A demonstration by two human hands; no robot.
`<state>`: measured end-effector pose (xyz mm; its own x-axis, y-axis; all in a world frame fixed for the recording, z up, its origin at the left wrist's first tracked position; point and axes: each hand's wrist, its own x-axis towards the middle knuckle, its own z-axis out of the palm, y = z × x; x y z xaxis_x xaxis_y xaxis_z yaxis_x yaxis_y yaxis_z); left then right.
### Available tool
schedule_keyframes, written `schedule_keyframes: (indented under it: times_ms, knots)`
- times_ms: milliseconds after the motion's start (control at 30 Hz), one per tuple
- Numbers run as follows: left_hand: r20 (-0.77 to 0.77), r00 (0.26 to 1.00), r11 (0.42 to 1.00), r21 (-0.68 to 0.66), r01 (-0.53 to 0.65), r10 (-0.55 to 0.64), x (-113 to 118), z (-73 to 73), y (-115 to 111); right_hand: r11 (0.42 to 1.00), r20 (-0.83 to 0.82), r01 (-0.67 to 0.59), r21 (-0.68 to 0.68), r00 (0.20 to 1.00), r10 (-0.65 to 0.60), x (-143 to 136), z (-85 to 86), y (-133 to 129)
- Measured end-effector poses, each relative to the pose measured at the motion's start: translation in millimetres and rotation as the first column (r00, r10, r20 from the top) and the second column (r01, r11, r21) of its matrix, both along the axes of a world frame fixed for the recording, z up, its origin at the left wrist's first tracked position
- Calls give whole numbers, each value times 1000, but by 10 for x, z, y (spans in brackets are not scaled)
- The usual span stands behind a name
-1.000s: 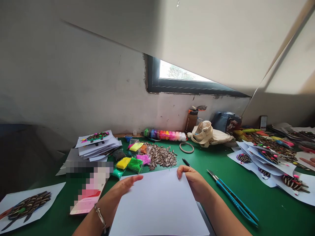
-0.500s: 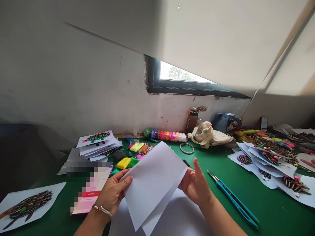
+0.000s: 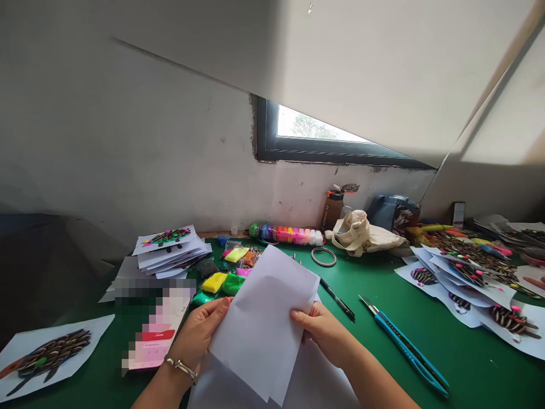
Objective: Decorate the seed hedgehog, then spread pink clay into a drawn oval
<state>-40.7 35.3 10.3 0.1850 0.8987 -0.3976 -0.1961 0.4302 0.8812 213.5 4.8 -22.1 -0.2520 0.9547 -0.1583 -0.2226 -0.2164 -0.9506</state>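
Two overlapping sheets of white paper (image 3: 266, 324) are held up in front of me, tilted over the table. My left hand (image 3: 204, 329) pinches their left edge, thumb at the front. At the right edge my right hand (image 3: 321, 329) grips them too, its thumb on the face and its fingers hidden behind. More white paper (image 3: 317, 378) lies on the table beneath. Just past my right hand is a black pen (image 3: 337, 298), and blue-handled tweezers (image 3: 409, 349) lie farther right.
The green table (image 3: 374, 363) carries a phone (image 3: 159, 335), a stack of decorated sheets (image 3: 170, 258), clay packets (image 3: 215, 282), a tape roll (image 3: 323, 257), a bottle (image 3: 332, 210) and a cloth bag (image 3: 361, 236). Seed-covered pictures (image 3: 472, 289) lie right; another person's fingers (image 3: 534, 282) show there.
My right thumb has come down onto the front of the paper, where it stood raised before. The sheets have turned more upright, and the pen now shows in full.
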Motion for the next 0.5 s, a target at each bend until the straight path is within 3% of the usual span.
schedule_keyframes:
  times_ms: [167,333,500]
  knots:
    - [37,998,998,36,58,-60,21,-89,-1,998,-86,57,-31,995,-59,-74,131,-36]
    - [45,996,997,45,69,-71,71,-111,-24,979,-107,199,-35,974,-202,-147,116,-31]
    - [83,983,987,34,159,-162,89,-123,-32,995,-116,97,-16,988,-98,-151,99,-56]
